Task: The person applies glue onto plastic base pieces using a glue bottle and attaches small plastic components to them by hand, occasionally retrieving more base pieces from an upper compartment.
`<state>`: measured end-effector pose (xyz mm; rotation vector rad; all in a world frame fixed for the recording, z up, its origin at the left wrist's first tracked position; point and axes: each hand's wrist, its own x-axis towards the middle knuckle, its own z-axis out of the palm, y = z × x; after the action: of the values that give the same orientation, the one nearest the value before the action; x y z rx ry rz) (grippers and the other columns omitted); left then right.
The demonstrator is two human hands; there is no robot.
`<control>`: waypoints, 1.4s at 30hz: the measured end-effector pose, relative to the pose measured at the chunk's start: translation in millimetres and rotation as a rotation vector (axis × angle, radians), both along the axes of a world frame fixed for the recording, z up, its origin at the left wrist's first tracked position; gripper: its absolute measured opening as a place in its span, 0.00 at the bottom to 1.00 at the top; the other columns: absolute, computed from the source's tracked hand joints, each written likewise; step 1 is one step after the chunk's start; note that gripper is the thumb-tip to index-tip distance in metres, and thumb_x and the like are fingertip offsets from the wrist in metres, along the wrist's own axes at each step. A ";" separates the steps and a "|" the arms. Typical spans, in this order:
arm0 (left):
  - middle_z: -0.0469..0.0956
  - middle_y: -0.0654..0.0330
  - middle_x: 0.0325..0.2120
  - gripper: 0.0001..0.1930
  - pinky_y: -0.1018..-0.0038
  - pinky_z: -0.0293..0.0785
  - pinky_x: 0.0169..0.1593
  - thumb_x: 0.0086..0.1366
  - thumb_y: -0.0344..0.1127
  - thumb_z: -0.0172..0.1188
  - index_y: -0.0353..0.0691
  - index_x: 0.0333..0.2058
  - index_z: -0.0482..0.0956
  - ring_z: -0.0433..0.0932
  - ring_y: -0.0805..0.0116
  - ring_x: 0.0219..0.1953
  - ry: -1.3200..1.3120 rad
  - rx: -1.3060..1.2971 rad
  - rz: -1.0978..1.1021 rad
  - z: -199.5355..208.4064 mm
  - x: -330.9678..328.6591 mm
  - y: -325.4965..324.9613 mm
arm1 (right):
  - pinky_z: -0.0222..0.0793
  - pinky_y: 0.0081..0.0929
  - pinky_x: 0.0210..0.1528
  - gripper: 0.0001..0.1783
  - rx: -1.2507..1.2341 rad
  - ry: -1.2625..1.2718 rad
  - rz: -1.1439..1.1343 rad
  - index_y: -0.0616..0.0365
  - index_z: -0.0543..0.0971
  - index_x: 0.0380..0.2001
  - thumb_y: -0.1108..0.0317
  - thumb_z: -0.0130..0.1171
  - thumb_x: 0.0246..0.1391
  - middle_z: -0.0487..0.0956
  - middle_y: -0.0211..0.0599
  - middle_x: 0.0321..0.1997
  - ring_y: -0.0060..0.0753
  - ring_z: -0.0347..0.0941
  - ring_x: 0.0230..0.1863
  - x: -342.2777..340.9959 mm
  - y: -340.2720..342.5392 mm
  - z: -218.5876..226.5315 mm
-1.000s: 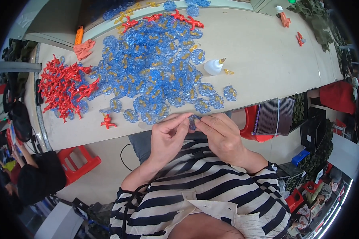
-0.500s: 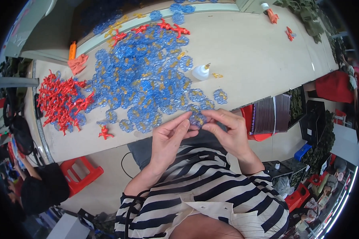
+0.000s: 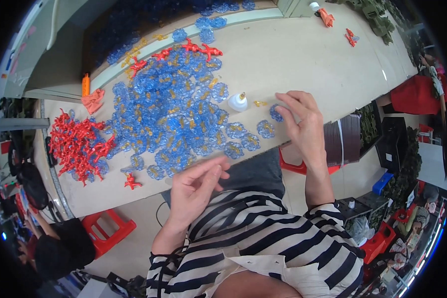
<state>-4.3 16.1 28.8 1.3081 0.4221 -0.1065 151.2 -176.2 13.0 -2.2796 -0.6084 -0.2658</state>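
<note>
My right hand [image 3: 305, 121] is over the table, thumb and fingers apart. Its thumb tip is right at a translucent blue, flower-shaped plastic piece [image 3: 276, 113], and the fingertips stand clear of it. Close to my body, at the near table edge, my left hand [image 3: 197, 185] has its fingers curled in against the thumb, with nothing visible in them. A large heap of similar blue pieces [image 3: 169, 109], many with yellow figures on them, covers the table to the left. Another blue piece [image 3: 265, 129] lies just below the one at my thumb.
A white bottle with a pointed tip [image 3: 238, 102] stands beside a small yellow figure [image 3: 260, 104]. Red plastic figures [image 3: 79, 144] are piled at the left. An orange cloth [image 3: 93, 101] lies behind them. Red stools [image 3: 108, 232] and a crate of brown strips [image 3: 341, 141] stand beside the table.
My hands have parted. The right went up and right with the blue piece, which now lies on the table with the fingers spread from it. The left let go and drew back.
</note>
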 end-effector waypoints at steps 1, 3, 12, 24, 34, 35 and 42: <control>0.78 0.56 0.36 0.12 0.81 0.74 0.34 0.63 0.28 0.52 0.33 0.44 0.76 0.76 0.74 0.34 -0.004 0.016 0.000 6.0 6.7 7.4 | 0.67 0.30 0.39 0.12 0.016 -0.004 0.000 0.62 0.79 0.35 0.76 0.61 0.42 0.75 0.41 0.35 0.39 0.70 0.37 2.7 5.0 -2.7; 0.79 0.58 0.30 0.11 0.81 0.71 0.33 0.62 0.29 0.54 0.34 0.42 0.78 0.75 0.77 0.30 -0.058 0.505 0.060 17.5 27.2 26.3 | 0.65 0.31 0.40 0.11 -0.157 -0.101 0.102 0.61 0.80 0.31 0.77 0.61 0.40 0.75 0.38 0.34 0.38 0.69 0.37 6.5 17.3 -8.9; 0.80 0.49 0.28 0.13 0.71 0.72 0.39 0.55 0.36 0.58 0.35 0.38 0.80 0.79 0.58 0.31 -0.210 1.248 0.154 12.6 180.5 153.4 | 0.62 0.32 0.41 0.08 -0.180 -0.123 0.071 0.63 0.80 0.27 0.79 0.59 0.38 0.76 0.37 0.33 0.38 0.68 0.38 11.1 22.1 -12.7; 0.77 0.53 0.33 0.20 0.69 0.70 0.46 0.48 0.38 0.66 0.36 0.40 0.79 0.75 0.59 0.38 -0.237 1.563 -0.244 1.4 237.2 115.4 | 0.59 0.32 0.47 0.20 0.022 0.058 0.230 0.63 0.75 0.41 0.71 0.64 0.41 0.76 0.40 0.41 0.38 0.67 0.44 -1.3 49.0 5.7; 0.77 0.58 0.31 0.17 0.75 0.76 0.39 0.59 0.28 0.57 0.32 0.48 0.73 0.76 0.72 0.31 -0.019 -0.024 0.090 31.3 69.0 51.9 | 0.71 0.27 0.36 0.21 0.428 0.258 0.352 0.62 0.68 0.46 0.75 0.60 0.47 0.76 0.43 0.38 0.39 0.76 0.34 -31.5 28.6 10.2; 0.77 0.57 0.33 0.15 0.73 0.78 0.41 0.61 0.27 0.55 0.31 0.48 0.73 0.77 0.71 0.32 0.022 -0.195 0.172 27.3 56.7 46.8 | 0.71 0.25 0.35 0.22 0.472 0.263 0.323 0.63 0.68 0.45 0.75 0.62 0.45 0.77 0.44 0.37 0.38 0.76 0.33 -38.2 28.3 10.9; 0.77 0.54 0.37 0.14 0.74 0.81 0.38 0.61 0.25 0.54 0.30 0.46 0.73 0.79 0.68 0.36 -0.061 -0.230 0.315 -8.3 11.8 31.1 | 0.66 0.23 0.25 0.20 0.385 0.270 0.318 0.66 0.75 0.37 0.75 0.67 0.37 0.77 0.42 0.28 0.33 0.72 0.23 -70.3 31.7 20.8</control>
<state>7.5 47.1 20.6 1.0034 0.5424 0.1446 80.9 -144.5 33.8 -1.7794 -0.6977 0.0764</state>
